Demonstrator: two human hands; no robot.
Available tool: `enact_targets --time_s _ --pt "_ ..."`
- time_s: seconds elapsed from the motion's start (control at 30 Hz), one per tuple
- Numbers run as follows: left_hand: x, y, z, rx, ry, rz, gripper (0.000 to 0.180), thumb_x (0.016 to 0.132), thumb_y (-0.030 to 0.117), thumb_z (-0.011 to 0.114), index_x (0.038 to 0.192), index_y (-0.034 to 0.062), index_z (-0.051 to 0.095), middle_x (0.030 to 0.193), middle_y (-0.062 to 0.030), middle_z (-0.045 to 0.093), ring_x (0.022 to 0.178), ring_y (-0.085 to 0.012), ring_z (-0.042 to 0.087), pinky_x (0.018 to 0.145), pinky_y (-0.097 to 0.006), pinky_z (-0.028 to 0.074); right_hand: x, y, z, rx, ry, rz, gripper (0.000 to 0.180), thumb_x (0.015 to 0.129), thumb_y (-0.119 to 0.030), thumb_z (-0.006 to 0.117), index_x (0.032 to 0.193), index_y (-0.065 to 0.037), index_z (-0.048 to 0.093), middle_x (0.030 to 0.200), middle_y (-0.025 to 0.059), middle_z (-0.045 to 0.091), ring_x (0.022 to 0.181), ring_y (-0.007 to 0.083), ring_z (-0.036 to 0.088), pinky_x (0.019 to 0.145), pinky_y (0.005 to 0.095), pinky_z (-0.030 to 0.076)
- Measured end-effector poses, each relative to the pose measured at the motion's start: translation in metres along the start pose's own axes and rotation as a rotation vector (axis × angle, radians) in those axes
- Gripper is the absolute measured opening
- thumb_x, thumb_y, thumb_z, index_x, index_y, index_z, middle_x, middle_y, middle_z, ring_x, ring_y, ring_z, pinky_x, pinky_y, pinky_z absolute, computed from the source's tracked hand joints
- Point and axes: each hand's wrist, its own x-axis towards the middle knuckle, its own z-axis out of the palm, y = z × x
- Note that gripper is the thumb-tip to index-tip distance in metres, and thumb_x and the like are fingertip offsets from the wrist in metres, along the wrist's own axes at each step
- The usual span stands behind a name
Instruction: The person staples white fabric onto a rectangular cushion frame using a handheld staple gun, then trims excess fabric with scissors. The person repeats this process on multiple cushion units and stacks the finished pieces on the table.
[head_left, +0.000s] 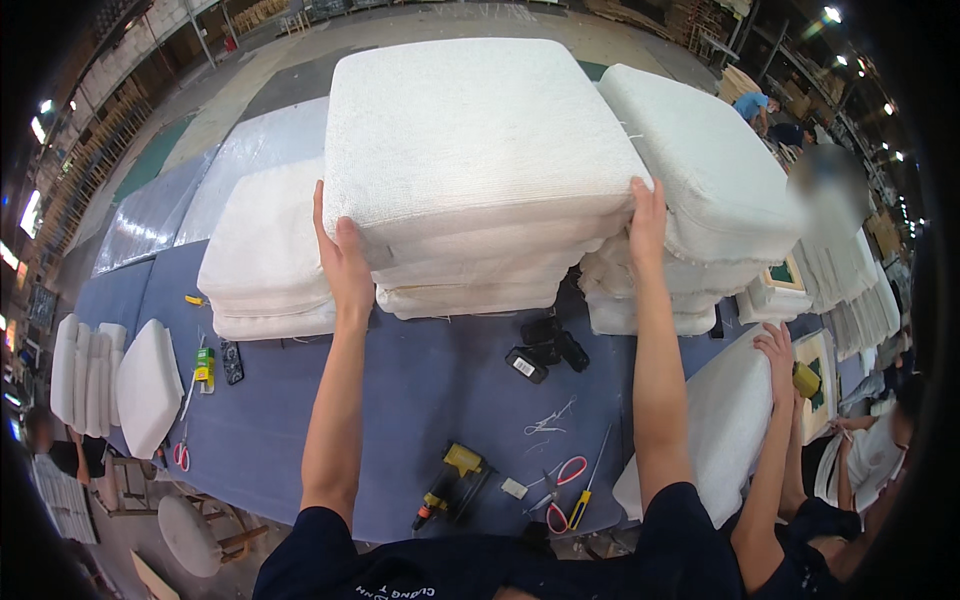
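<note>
A large white seat cushion (470,130) tops a stack of similar white cushions (465,270) at the middle of the table. My left hand (345,265) grips its near left corner, thumb at the front edge and fingers along the side. At the near right corner, my right hand (647,222) holds the same cushion, some of its fingers hidden behind the side. Both arms are stretched forward over the blue-grey table (400,400). Near my body lie a yellow-and-black staple gun (455,485), red-handled scissors (558,492) and a yellow-handled screwdriver (582,505).
More white cushion stacks stand left (270,250) and right (700,170). Black battery packs (545,350) and loose thread (550,415) lie between my arms. Another red-handled scissors (182,455) is at the left edge. A co-worker's hand (775,350) touches a white cushion (710,410) at right.
</note>
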Motion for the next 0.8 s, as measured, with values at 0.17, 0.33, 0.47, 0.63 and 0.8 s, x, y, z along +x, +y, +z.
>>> enact_targets --time_s 0.17,0.33,0.47,0.63,0.8 --pt "0.007 -0.083 0.002 0.022 0.126 0.175 0.102 0.104 0.081 0.044 0.163 -0.0028 0.042 0.137 -0.0185 0.064 0.119 -0.0289 0.06 0.108 -0.042 0.044 0.005 0.01 0.005 0.2 -0.069 0.115 0.075 0.106 -0.053 0.062 0.155 0.004 0.053 0.15 0.018 0.062 0.139 0.0278 0.056 0.118 0.0379 0.039" --pt "0.046 -0.088 0.012 -0.004 0.227 0.143 0.096 0.105 0.079 0.04 0.14 -0.0091 0.055 0.117 -0.0167 0.066 0.105 -0.0276 0.059 0.098 -0.043 0.046 0.005 -0.015 0.014 0.256 -0.1 0.261 0.092 0.101 -0.065 0.065 0.161 0.001 0.046 0.164 0.0148 0.047 0.15 0.03 0.043 0.121 0.0434 0.034" --pt "0.049 -0.107 0.019 0.172 0.215 0.127 0.075 0.112 0.067 0.03 0.099 -0.002 0.057 0.089 -0.0068 0.051 0.087 -0.0215 0.045 0.08 -0.042 0.04 0.008 -0.003 0.021 0.221 -0.1 0.137 0.095 0.102 -0.066 0.063 0.163 0.004 0.043 0.169 0.0155 0.044 0.155 0.0298 0.039 0.126 0.0444 0.029" --pt "0.02 -0.123 0.015 0.028 0.172 0.131 0.09 0.111 0.07 0.034 0.154 -0.0087 0.047 0.135 -0.0281 0.065 0.122 -0.0353 0.063 0.106 -0.047 0.046 0.013 0.059 0.01 0.206 -0.177 0.108 0.095 0.108 -0.07 0.048 0.166 0.005 0.036 0.172 0.016 0.039 0.158 0.0277 0.035 0.13 0.0424 0.025" --pt "0.006 -0.148 0.007 -0.209 0.128 -0.085 0.084 0.115 0.064 0.032 0.165 -0.004 0.034 0.158 -0.0201 0.05 0.147 -0.0311 0.046 0.123 -0.043 0.032 0.007 0.087 0.004 0.452 -0.299 0.214 0.111 0.103 -0.087 0.025 0.173 -0.001 0.019 0.179 0.0143 0.028 0.164 0.0291 0.026 0.134 0.0453 0.02"
